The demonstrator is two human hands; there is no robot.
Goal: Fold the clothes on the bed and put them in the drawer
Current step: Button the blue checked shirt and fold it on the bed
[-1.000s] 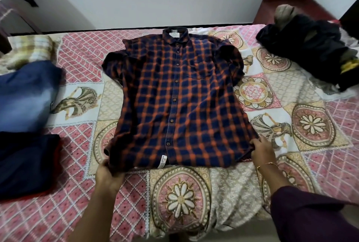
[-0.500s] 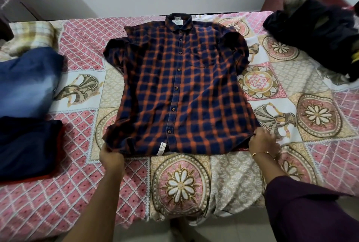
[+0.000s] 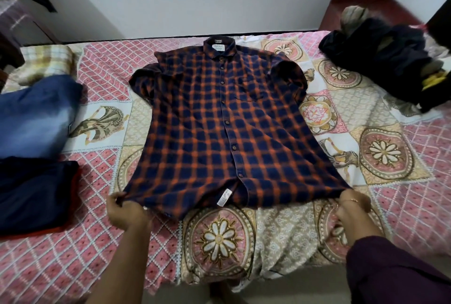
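While my checked shirt (image 3: 219, 130) lies front-up on the bed (image 3: 390, 206), I hold its hem
My left hand (image 3: 127, 211) pinches one bottom corner; my right hand (image 3: 351, 208) seems to grip the other

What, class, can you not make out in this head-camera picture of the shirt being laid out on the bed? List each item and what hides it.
- Drawer: nowhere in the head view.
- Collar label of the checked shirt: print too small and blurred.
- Dark clothes pile: tangled and cut off by the right edge; separate garments unclear.
- Fingertips of the left hand and right hand: tucked under the hem they grip.
- Folded jeans: cut off by the left edge.
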